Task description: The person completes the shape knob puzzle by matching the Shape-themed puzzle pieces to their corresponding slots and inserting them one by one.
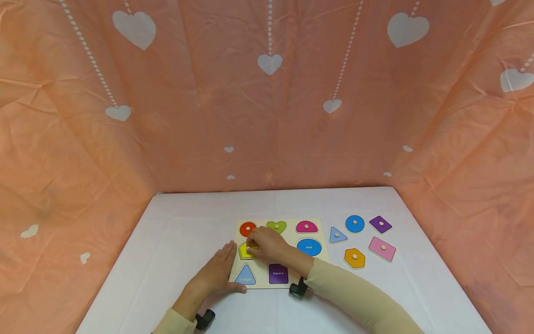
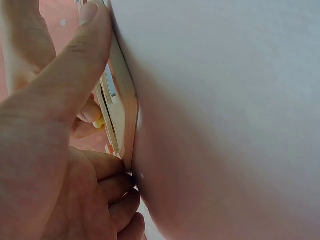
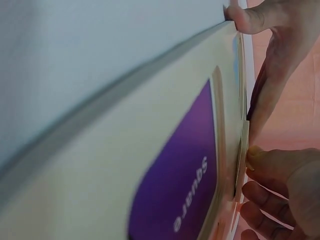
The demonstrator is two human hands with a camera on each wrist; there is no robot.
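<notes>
A cream wooden shape puzzle board (image 1: 262, 278) lies on the table. My right hand (image 1: 273, 246) pinches the knob of a yellow pentagon puzzle piece (image 1: 244, 253) at the board's middle left, partly hidden by the fingers. From the right wrist view, the edge of that piece (image 3: 242, 160) appears slightly raised above the board. My left hand (image 1: 213, 274) rests against the board's left side, fingers straight and thumb by the near corner. Beside the right forearm, the purple recess marked Square (image 1: 278, 274) shows; left of it is a blue triangle recess (image 1: 245, 275).
Along the board's far row sit a red circle (image 1: 246, 229), green heart (image 1: 277, 226) and pink semicircle (image 1: 306, 227). A blue oval recess (image 1: 309, 247) is below. Several loose knobbed pieces lie right of the board, including an orange hexagon (image 1: 353, 262) and pink rectangle (image 1: 388, 252).
</notes>
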